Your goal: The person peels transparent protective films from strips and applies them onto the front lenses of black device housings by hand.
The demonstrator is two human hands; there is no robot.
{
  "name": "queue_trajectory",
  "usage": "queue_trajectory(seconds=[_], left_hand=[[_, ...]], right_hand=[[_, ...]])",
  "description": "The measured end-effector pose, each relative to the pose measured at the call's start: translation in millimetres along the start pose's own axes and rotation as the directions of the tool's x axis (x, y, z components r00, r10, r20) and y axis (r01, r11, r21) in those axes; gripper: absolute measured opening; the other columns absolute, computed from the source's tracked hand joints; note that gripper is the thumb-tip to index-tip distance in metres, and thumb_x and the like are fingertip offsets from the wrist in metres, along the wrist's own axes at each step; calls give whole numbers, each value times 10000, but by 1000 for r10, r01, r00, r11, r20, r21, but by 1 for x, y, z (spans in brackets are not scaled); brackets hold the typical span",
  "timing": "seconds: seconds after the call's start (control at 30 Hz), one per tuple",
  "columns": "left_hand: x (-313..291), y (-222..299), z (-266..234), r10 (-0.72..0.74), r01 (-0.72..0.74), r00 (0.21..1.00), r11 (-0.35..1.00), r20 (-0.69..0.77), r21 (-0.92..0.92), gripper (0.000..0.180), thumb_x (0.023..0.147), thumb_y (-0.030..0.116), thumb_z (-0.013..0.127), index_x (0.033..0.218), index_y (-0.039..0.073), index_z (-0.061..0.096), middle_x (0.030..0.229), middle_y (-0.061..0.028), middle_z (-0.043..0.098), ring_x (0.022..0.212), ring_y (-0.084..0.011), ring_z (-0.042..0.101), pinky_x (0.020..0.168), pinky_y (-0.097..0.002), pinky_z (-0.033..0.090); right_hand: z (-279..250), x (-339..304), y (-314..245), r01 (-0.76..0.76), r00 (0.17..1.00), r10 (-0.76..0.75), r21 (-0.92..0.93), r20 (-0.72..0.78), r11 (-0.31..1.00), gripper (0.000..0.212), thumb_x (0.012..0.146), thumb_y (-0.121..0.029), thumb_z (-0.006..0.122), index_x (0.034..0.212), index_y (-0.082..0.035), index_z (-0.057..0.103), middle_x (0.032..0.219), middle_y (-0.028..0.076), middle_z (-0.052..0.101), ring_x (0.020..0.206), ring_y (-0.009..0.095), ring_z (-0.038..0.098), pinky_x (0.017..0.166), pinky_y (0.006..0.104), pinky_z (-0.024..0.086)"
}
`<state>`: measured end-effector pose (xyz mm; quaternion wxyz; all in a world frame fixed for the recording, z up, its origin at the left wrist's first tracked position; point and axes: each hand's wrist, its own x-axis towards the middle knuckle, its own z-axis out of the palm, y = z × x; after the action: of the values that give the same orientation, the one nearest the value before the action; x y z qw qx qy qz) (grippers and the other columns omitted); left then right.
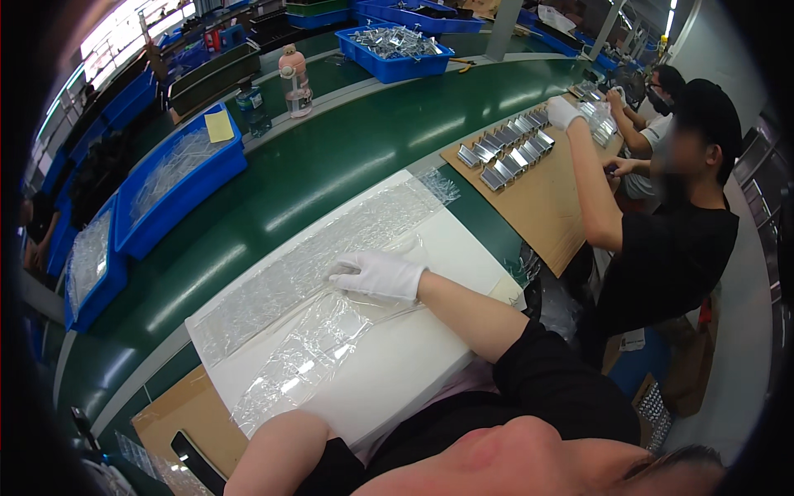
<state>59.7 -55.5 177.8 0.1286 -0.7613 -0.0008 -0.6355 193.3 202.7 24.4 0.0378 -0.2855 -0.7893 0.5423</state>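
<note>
My right hand, in a white glove, lies over the middle of a white board. Its fingers are drawn together on a clear plastic bag; the fingertips are partly hidden in the shiny film. Beyond the hand, a long row of overlapping clear plastic bags runs along the board's far side. More clear film stretches from the hand toward the near left corner. Of my left arm, only a bent part shows at the lower edge; the left hand is out of view.
Blue bins with clear plastic pieces line the left. A pink bottle stands on the green table. Lower left lies a phone on cardboard. At right, co-workers handle metal parts on a cardboard sheet.
</note>
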Motion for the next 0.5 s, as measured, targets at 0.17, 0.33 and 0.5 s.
queue_trajectory(seconds=[0.17, 0.33, 0.5], left_hand=[[-8, 5, -32, -168, 224, 948, 955, 272, -194, 86, 956, 24, 589, 981, 50, 667, 1014, -99, 668, 939, -221, 658, 842, -305, 576], [-13, -9, -57, -269, 475, 808, 824, 524, -310, 112, 973, 59, 596, 992, 80, 705, 1013, -104, 689, 952, -252, 679, 826, -321, 587], [-9, -56, -35, -275, 706, 610, 613, 743, -354, 141, 990, 95, 603, 1004, 111, 742, 1012, -109, 711, 964, -283, 700, 810, -336, 598]], right_hand=[[1, 0, 3, -26, 1000, 24, 100, 13, 995, 330, 1002, -299, 597, 1218, -72, 700, 1055, 49, 736, 915, 158, 672, 866, 274, 519], [1, 0, 3, -26, 1000, 25, 136, 10, 990, 328, 1002, -295, 597, 1211, -65, 702, 1041, 49, 732, 906, 153, 664, 859, 274, 519], [2, 1, 6, -40, 999, 41, 162, -1, 986, 327, 999, -286, 596, 1201, -51, 699, 1015, 59, 726, 882, 158, 659, 845, 279, 521]])
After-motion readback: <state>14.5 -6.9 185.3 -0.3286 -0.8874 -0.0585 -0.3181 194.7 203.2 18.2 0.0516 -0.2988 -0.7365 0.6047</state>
